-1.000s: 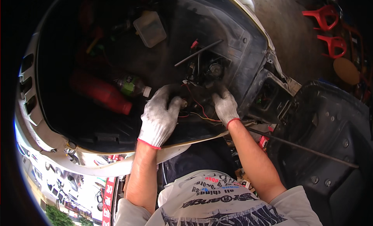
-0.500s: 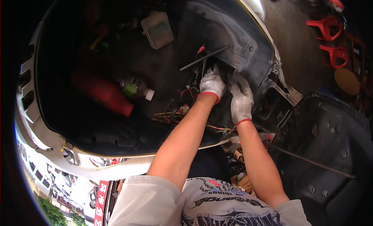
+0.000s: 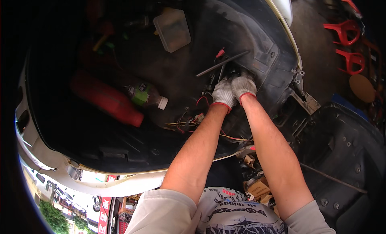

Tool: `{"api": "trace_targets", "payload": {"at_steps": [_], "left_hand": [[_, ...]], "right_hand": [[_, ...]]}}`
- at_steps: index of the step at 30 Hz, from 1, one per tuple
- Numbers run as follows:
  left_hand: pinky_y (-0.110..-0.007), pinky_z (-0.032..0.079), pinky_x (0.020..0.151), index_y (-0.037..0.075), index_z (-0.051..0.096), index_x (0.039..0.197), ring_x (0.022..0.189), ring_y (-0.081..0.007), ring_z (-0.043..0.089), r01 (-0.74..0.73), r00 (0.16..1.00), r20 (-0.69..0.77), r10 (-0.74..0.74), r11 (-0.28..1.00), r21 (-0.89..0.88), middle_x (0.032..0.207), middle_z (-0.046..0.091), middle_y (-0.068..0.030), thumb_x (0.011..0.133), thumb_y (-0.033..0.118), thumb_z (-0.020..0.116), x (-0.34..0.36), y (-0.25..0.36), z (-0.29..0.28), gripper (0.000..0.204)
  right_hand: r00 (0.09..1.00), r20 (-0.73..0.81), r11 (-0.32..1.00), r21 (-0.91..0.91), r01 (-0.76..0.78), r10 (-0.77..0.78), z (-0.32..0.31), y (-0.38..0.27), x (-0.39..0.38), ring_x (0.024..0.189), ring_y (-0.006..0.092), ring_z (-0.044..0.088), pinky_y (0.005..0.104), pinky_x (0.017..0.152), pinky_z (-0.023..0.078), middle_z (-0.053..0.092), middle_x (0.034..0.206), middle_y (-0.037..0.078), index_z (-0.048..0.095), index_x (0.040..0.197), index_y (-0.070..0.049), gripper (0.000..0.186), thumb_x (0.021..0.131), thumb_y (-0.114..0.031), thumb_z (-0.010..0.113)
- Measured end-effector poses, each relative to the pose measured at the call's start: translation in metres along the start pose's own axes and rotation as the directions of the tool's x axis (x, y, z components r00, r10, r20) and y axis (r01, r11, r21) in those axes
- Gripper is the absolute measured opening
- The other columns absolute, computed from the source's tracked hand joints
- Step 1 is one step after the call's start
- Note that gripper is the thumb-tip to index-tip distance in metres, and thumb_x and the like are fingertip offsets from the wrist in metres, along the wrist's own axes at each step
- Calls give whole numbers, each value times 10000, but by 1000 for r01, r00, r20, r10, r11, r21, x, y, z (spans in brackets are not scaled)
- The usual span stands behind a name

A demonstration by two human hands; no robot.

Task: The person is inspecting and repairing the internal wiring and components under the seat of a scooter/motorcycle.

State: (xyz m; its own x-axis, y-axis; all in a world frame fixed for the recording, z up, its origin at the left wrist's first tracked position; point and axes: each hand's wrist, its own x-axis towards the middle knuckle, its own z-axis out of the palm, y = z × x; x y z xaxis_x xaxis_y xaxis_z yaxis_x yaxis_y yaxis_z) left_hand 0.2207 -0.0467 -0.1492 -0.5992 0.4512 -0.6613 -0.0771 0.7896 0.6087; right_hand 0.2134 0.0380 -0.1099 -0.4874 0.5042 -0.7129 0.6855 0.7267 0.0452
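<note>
Both hands wear pale knitted gloves with red cuffs and reach into a dark opening in the floor of a big black moulded tub [image 3: 120, 147]. My left hand [image 3: 224, 93] is at the opening's near side, its fingers bent down and partly hidden. Pressed close against it, my right hand [image 3: 243, 86] curls over the same spot, and whatever lies between the fingers is hidden. A T-handle wrench [image 3: 223, 63] stands just beyond the hands, its bar slanting over the opening. Beside my left hand, thin coloured wires [image 3: 185, 123] with a pale connector lie loose.
In the tub lie a red bottle [image 3: 106, 98], a drink bottle with a green label [image 3: 145, 95] and a clear plastic box [image 3: 172, 31]. A black padded seat-like panel [image 3: 341, 153] is at the right. Red plastic chairs [image 3: 345, 32] stand beyond the tub's rim.
My right hand has moved left and down into the opening, closing up against my left hand. The whole view has shifted slightly, while the wrench and bottles lie as before.
</note>
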Motion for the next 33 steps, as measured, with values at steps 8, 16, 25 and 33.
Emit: {"api": "trace_targets", "payload": {"at_steps": [8, 16, 25, 33], "left_hand": [[-372, 458, 905, 27, 629, 1099, 1108, -349, 570, 122, 985, -77, -155, 937, -328, 1130, 626, -221, 870, 226, 513, -3, -4, -3, 325], [-392, 433, 881, 12, 605, 1129, 1049, -391, 564, 65, 979, -107, -172, 764, -642, 1133, 607, -253, 882, 191, 400, -9, 8, -19, 368], [-340, 410, 902, -31, 587, 1164, 1022, -291, 562, 22, 987, -77, -141, 596, -803, 1134, 617, -197, 869, 150, 379, -3, -23, -14, 404], [-327, 329, 1048, 1, 450, 1351, 1285, -333, 429, 208, 978, 146, -151, 605, -768, 1384, 466, -211, 892, 298, 495, 9, -3, -29, 549]], "right_hand": [[988, 115, 961, -245, 131, -106, 23, 6, 31, 1038, 345, 617, 459, 866, 491, 645, 1099, 183, 691, 996, -68, 306, 829, -222, 485], [996, 75, 996, -66, -52, 57, 26, 4, 52, 1029, 328, 628, 453, 846, 501, 659, 1082, 156, 716, 972, -94, 298, 808, -227, 504], [982, 40, 979, 85, -186, 184, 26, -23, 24, 1101, 299, 604, 393, 925, 472, 597, 1240, 146, 580, 1234, -64, 441, 845, -267, 531], [946, -187, 937, 283, -206, 265, 72, -8, 36, 1021, 394, 619, 433, 857, 520, 578, 1191, 217, 525, 1227, -46, 438, 848, -266, 535]]}}
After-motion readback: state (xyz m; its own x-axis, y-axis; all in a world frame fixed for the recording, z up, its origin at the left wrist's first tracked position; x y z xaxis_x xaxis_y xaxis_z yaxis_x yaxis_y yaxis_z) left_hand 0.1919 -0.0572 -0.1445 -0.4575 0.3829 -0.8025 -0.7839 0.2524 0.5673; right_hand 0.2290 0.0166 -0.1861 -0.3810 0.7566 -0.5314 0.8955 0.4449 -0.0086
